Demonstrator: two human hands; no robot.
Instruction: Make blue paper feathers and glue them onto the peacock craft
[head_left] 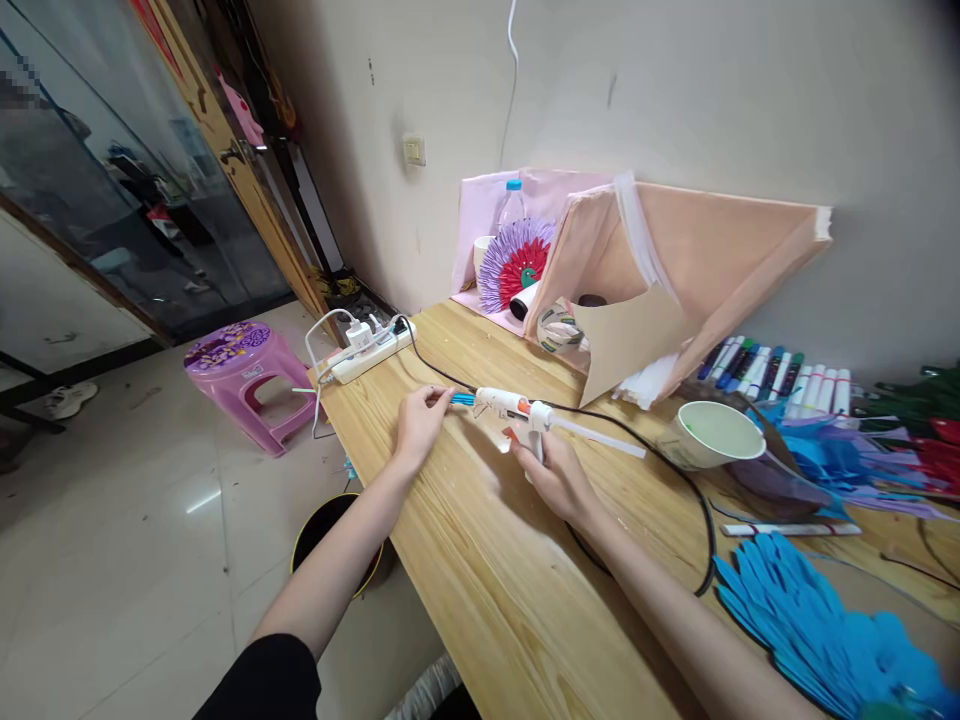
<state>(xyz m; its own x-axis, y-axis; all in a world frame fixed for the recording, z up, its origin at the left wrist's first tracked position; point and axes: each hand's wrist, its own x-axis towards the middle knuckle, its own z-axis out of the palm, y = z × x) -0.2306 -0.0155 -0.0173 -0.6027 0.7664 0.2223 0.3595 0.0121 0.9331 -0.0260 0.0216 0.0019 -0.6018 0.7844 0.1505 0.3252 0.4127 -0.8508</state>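
My right hand (551, 470) is wrapped round the handle of a white hot glue gun (514, 405). A pale glue stick (600, 437) juts out of its back end, and its nozzle points left. Pinched in the fingers of my left hand (421, 425) is a small blue strip (463, 399), right at the gun's nozzle; whether they touch I cannot tell. A black cord (675, 465) curves over the table behind and right of my right hand. At the lower right lies a pile of blue petal-like strips (817, 620).
A white power strip (375, 352) with plugs sits at the table's far left corner. Pink boxes (750, 235) stand against the wall, near a paper bowl (716, 435) and several markers (765, 370). A pink stool (255, 375) and a bin (322, 530) are left of the table (480, 570).
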